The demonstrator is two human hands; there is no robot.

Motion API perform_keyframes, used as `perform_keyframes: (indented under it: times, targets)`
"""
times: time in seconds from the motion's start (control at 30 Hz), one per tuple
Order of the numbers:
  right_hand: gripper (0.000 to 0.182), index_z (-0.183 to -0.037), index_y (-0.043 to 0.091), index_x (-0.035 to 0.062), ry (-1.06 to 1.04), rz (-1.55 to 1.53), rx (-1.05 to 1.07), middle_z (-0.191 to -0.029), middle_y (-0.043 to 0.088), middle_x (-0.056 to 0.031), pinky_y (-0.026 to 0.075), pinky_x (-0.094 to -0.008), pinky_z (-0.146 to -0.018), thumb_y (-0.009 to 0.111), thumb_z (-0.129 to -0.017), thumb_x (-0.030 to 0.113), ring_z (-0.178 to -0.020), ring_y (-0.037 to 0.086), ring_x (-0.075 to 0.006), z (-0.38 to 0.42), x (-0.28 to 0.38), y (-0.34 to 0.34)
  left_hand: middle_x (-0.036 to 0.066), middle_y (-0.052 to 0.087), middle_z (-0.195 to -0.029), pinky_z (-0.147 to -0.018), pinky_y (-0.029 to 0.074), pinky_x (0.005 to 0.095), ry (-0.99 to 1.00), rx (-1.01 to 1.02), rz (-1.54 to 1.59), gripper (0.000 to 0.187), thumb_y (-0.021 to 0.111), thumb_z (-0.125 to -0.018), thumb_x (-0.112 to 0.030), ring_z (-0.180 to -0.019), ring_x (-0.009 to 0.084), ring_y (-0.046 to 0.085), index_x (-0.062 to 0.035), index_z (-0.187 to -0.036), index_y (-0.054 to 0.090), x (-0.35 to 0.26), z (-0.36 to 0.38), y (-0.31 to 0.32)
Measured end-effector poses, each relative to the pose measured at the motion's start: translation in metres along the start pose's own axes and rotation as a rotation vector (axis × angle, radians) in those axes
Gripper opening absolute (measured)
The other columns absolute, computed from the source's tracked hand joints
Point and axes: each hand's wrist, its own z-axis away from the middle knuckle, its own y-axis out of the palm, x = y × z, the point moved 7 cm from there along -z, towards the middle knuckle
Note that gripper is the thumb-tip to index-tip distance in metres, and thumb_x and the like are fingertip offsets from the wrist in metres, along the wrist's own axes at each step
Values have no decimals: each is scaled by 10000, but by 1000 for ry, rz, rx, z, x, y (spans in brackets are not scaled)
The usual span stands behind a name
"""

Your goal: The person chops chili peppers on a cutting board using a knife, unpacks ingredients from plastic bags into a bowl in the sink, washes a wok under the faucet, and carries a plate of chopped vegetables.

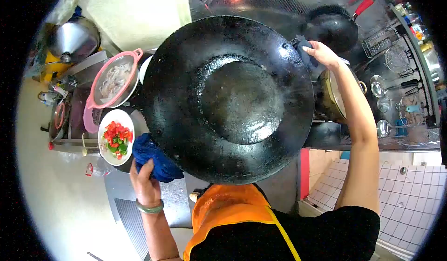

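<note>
Between the two hands sits a big black wok [228, 98], tilted so its inside faces the camera, greasy sheen in the bowl. Left hand [145, 184] at the wok's lower-left rim, fingers closed on a blue cloth [156, 161] that pads the rim there. Right hand [321, 54] at the upper-right rim, fingers curled over a second dark blue cloth [305, 47] bunched at that edge. So both hands are gripping the wok through cloths, on opposite sides, arms spread wide. Green bangle [150, 208] on the left wrist.

Just left of the left hand: white plate [104, 156] with chopped red and green vegetables [117, 140]. Above that, a pink-rimmed strainer [114, 81] holding pale pieces; can't tell what they are. Beyond the right hand: a smaller black pan [333, 28] with red handle. Below the right forearm, a pot [333, 98], partly hidden. Ladles [384, 128] hang on a rack further right. Orange apron [228, 214] at the bottom of the view.
</note>
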Motion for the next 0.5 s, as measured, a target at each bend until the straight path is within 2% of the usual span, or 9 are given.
perform_keyframes:
  times: [0.03,0.1,0.2,0.3,0.33,0.43,0.47,0.5]
  targets:
    - [281,-996,582,-30,-38,79,-36,-859,625,-39,458,-287,-720,571,-894,233,-739,556,-119,11,18,8,94,616,-998,-771,517,313,35,-16,14,370,578,-789,-70,-851,200,622,12,-1145,514,-10,1,-14]
    - [293,-1018,581,-32,16,-114,32,-879,634,-45,458,-294,-746,571,-896,235,-759,564,-132,27,39,33,140,601,-1051,-864,478,326,15,-46,24,418,555,-782,-39,-937,234,606,72,-1176,473,-31,8,-43]
    - [298,-1044,582,-33,-100,14,-26,-898,639,-47,453,-285,-767,560,-904,228,-788,567,-131,41,72,58,147,604,-1046,-841,491,332,50,-67,68,378,552,-797,-40,-922,240,615,68,-1153,493,-58,13,-97]
    - [319,-1104,556,-37,-102,-148,-23,-992,614,-33,429,-267,-830,549,-916,220,-874,548,-107,66,110,100,145,609,-1043,-837,497,336,87,-114,84,358,554,-808,-49,-917,242,617,62,-1144,504,-91,26,-149]
    - [336,-1131,548,-45,-86,-101,-31,-1023,611,-40,421,-277,-854,551,-915,213,-899,540,-105,75,125,115,145,611,-1042,-833,500,338,103,-137,87,352,555,-812,-54,-914,242,618,60,-1142,507,-103,31,-167]
    - [395,-1188,527,-51,-216,-40,-54,-1043,610,-55,411,-280,-867,550,-910,227,-925,539,-117,108,182,169,138,616,-1034,-816,510,339,191,-93,68,340,560,-819,-62,-896,235,624,55,-1135,511,-145,34,-227]
    - [396,-1183,530,-55,-114,-139,-48,-1042,611,-55,410,-281,-865,549,-908,230,-928,540,-120,132,204,190,137,623,-1025,-804,514,328,209,-95,56,317,571,-823,-78,-885,223,630,59,-1107,528,-156,36,-253]
    - [385,-1171,537,-58,-142,-129,-64,-1038,612,-57,414,-279,-850,549,-907,223,-922,542,-122,132,214,205,122,632,-1007,-794,518,330,211,-81,51,290,573,-832,-100,-875,218,634,44,-1082,547,-167,36,-273]
